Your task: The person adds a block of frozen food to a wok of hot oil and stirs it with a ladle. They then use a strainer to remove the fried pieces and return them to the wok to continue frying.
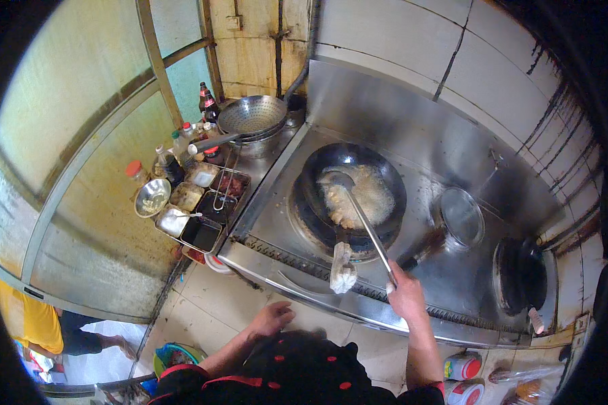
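Note:
My right hand (406, 296) grips the end of a long-handled metal wok ladle (367, 218). The ladle's head rests in the bubbling, foamy liquid (372, 195) inside a black wok (392, 177). Browned pieces of food (342, 218) show at the near side of the liquid. A white cloth (342, 271) is wrapped around the wok's handle, which points towards me. My left hand (273, 318) hangs in front of the stove's front edge, loosely bent and holding nothing. It is apart from the wok handle.
Seasoning containers (201, 235) and several bottles (169, 164) crowd the left counter, near a perforated strainer (253, 115). To the right are a round metal pan (461, 217) and a second black wok (519, 276). A person in yellow (40, 316) is beyond the partition (111, 223).

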`<action>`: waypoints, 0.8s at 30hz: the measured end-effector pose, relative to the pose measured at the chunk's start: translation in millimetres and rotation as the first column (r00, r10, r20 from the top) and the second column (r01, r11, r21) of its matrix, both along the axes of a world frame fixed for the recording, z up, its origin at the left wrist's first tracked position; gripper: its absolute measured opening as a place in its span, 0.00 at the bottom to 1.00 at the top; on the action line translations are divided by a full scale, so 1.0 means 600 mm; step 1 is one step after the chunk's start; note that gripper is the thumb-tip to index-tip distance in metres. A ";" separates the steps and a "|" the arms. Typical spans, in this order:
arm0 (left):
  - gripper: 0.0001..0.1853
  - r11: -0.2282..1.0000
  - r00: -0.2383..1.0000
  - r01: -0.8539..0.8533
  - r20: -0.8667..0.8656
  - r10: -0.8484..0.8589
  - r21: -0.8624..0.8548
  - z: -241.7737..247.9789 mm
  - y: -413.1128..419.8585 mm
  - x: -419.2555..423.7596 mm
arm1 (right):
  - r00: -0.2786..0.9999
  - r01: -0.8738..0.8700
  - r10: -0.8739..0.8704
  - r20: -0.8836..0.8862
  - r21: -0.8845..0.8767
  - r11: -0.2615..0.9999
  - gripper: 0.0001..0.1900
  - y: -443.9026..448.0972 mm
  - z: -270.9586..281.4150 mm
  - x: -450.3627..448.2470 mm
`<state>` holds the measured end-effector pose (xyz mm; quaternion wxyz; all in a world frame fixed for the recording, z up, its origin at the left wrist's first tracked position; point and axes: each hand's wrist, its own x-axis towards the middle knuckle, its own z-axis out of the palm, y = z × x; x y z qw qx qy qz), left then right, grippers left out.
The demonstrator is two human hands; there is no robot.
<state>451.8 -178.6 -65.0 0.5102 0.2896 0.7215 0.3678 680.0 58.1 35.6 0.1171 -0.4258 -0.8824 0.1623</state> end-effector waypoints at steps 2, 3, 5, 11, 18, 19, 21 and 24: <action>0.29 0.993 0.983 -0.019 0.181 -0.002 0.117 -0.043 0.008 -0.010 | 0.991 -0.039 0.022 0.129 0.129 0.991 0.29 0.004 0.004 -0.015; 0.29 0.984 0.962 -0.034 0.274 -0.015 0.176 -0.039 0.017 -0.010 | 0.980 -0.062 0.023 0.198 0.193 0.979 0.29 0.005 0.002 -0.016; 0.26 0.983 0.888 -0.127 0.456 0.054 0.130 -0.026 0.040 -0.007 | 0.967 -0.143 0.061 0.247 0.331 0.933 0.28 0.009 -0.011 -0.012; 0.25 0.974 0.376 -0.216 0.927 0.023 0.064 0.052 0.179 0.010 | 0.913 -0.233 0.008 0.408 0.503 0.832 0.23 0.026 0.009 0.048; 0.08 0.966 0.282 -0.230 0.942 0.181 -0.117 0.010 0.328 0.011 | 0.898 -0.160 -0.069 0.435 0.468 0.869 0.24 0.046 0.053 0.126; 0.08 0.962 0.295 -0.254 0.939 0.176 -0.101 0.006 0.329 0.015 | 0.902 -0.132 -0.083 0.424 0.454 0.881 0.24 0.047 0.056 0.139; 0.09 0.975 0.321 -0.213 0.938 0.128 -0.060 0.002 0.321 0.020 | 0.918 -0.058 -0.124 0.378 0.436 0.898 0.27 0.043 0.067 0.160; 0.09 0.965 0.347 -0.261 0.930 0.118 -0.025 0.015 0.297 0.029 | 0.938 0.014 -0.151 0.311 0.403 0.915 0.30 0.035 0.092 0.192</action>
